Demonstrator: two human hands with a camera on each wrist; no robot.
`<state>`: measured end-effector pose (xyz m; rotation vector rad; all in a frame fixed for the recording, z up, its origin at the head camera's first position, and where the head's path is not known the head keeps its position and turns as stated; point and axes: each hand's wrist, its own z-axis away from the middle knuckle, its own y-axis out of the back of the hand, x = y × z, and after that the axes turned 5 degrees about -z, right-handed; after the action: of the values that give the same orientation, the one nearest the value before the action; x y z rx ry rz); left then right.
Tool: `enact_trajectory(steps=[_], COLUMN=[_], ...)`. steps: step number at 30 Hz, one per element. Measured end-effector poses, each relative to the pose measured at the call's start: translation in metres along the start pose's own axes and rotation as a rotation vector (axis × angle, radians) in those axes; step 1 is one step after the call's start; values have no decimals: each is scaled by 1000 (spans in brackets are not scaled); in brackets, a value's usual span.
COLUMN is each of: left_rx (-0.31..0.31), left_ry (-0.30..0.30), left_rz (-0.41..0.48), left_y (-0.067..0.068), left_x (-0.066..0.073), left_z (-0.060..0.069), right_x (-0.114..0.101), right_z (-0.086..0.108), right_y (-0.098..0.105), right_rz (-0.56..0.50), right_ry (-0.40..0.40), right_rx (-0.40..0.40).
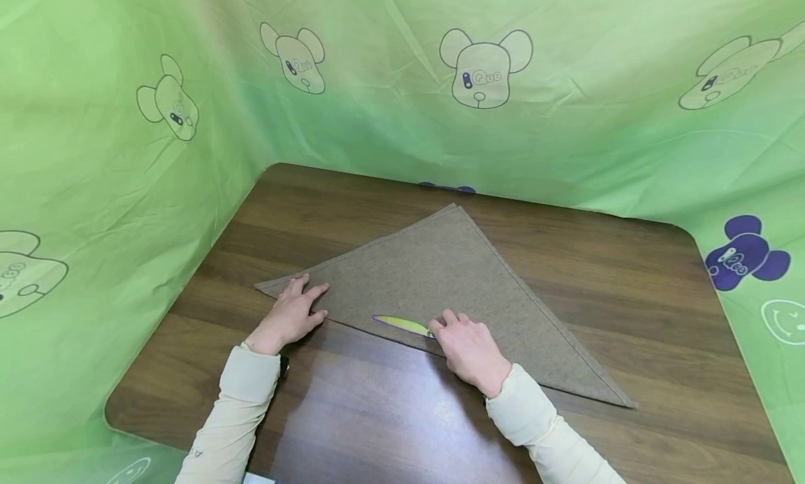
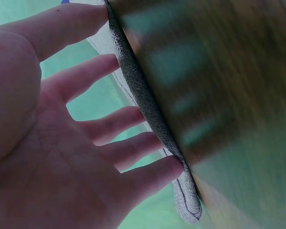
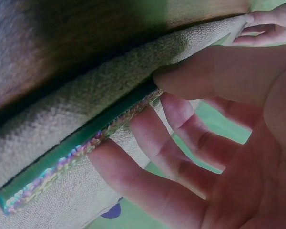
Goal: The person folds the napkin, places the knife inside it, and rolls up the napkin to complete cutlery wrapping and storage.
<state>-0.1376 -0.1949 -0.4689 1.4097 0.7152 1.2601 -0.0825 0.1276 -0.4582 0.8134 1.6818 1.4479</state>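
A grey-brown cloth (image 1: 434,274), folded into a triangle, lies on the table with its long folded edge towards me. My left hand (image 1: 291,318) rests on its left corner with fingers spread. In the left wrist view, those fingertips (image 2: 170,168) touch the cloth's edge (image 2: 150,107). On the cloth near the fold lies a narrow yellow-green strip (image 1: 402,324) with a purple rim. Its side is green with shiny sequins in the right wrist view. My right hand (image 1: 470,348) pinches the strip's near end between thumb and fingers; the hand hides part of it from above.
The brown wooden table (image 1: 635,274) has rounded corners. Green curtains (image 1: 377,121) printed with bear heads hang along its back and sides. A small pale object (image 1: 256,478) shows at the bottom edge, beside the left sleeve.
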Motion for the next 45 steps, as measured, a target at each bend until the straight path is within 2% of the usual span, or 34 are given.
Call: enact_trajectory(steps=[10,20,27,33,40,45], left_rx=[-8,-10,10,13,25,87], left_ry=[8,9,0,18,82,126], left_rz=[-2,-3,-18,-13,-17,-59], left_y=[0,0,0,1,4,6], left_x=[-1,0,-3,-5,-9,-12], left_z=[1,1,2,4,5,6], right_x=[1,16,40,61,78,85], right_z=[1,7,19,40,68,82], right_y=[-1,3,10,22,33,35], right_rz=[-10,-69,-101,-174,-284,-338], right_ry=[-4,-73,-185,-334,-504,-593], right_rx=[23,30,3,-57,-120,-130])
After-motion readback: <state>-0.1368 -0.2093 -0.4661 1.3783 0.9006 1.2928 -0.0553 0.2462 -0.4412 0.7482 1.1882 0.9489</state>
